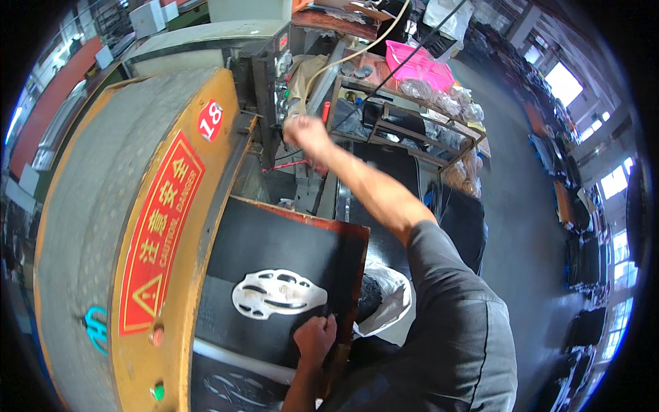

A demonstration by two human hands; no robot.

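cutting die (278,294), white metal, oval outline with several cut-out openings, lies flat on black sheet (274,240) atop red-edged board (357,237). left hand (314,338) just beside die's right end, fingers curled shut on sheet's near edge, tips hidden. right hand (307,134) reaches far to machine controls (281,75); blurred, grip impossible to tell. big yellow-rimmed press head (117,206) hides worktop's left part.

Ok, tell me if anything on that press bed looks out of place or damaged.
Nothing stands out. The white cutting die lies flat on the black sheet, the left hand rests at the board's near edge, and the right hand reaches the machine's controls.
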